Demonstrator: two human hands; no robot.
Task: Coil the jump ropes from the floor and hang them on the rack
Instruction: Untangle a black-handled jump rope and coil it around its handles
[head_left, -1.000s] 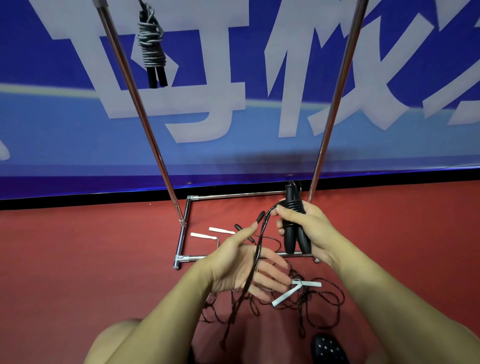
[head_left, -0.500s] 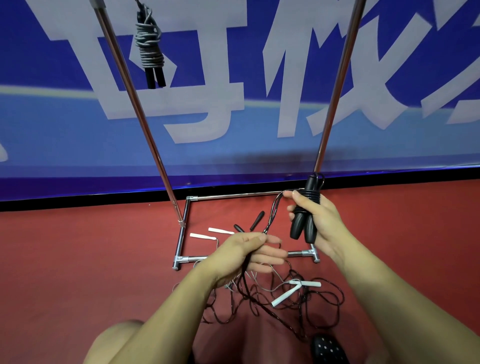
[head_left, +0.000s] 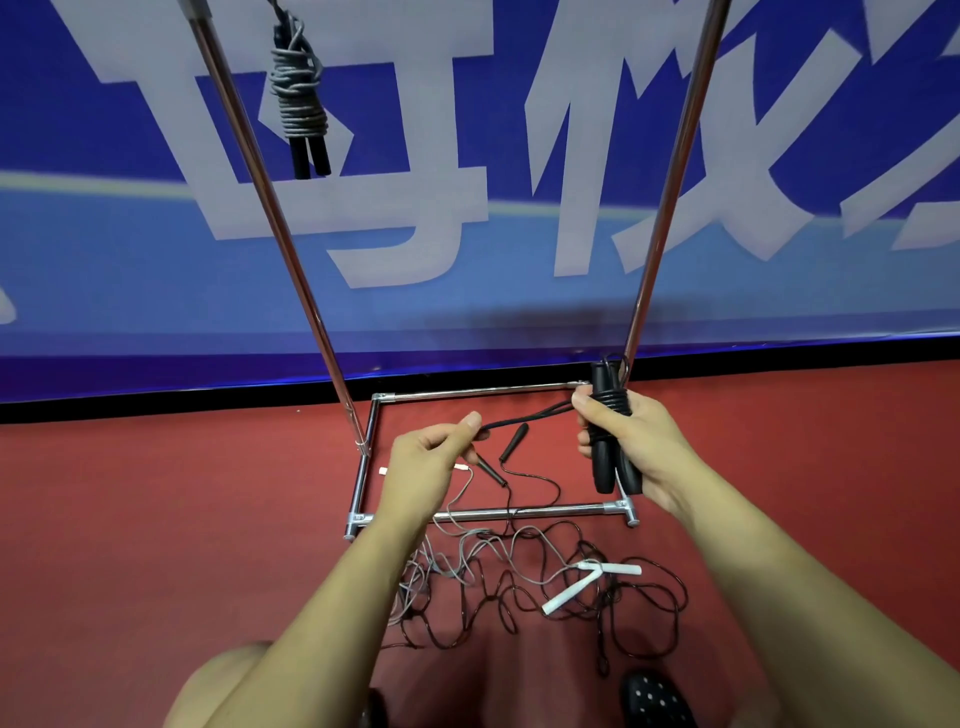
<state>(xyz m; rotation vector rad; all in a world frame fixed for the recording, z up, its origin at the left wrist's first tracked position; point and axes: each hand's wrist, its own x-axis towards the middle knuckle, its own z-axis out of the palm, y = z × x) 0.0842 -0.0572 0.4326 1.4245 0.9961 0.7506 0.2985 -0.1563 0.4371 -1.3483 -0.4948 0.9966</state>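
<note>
My right hand (head_left: 636, 447) grips the two black handles (head_left: 605, 467) of a black jump rope held upright, with a few turns of cord wound round them. My left hand (head_left: 431, 467) pinches the loose black cord (head_left: 524, 418) that runs over to the handles. Several other ropes (head_left: 519, 582) lie tangled on the red floor below, black and grey cords with white handles (head_left: 587, 584) and thin black handles (head_left: 514, 441). A coiled grey rope with black handles (head_left: 301, 98) hangs from the chrome rack (head_left: 270, 208) at the upper left.
The rack's chrome base frame (head_left: 493, 514) lies on the red floor (head_left: 156, 519) under my hands, with two slanted poles rising from it. A blue banner wall (head_left: 467, 208) stands behind. A black dotted shoe (head_left: 657, 701) and my knee show at the bottom.
My right hand lifted the handles up and to the right. My left hand went from flat and open under the cord to pinching it and drawing it taut to the left.
</note>
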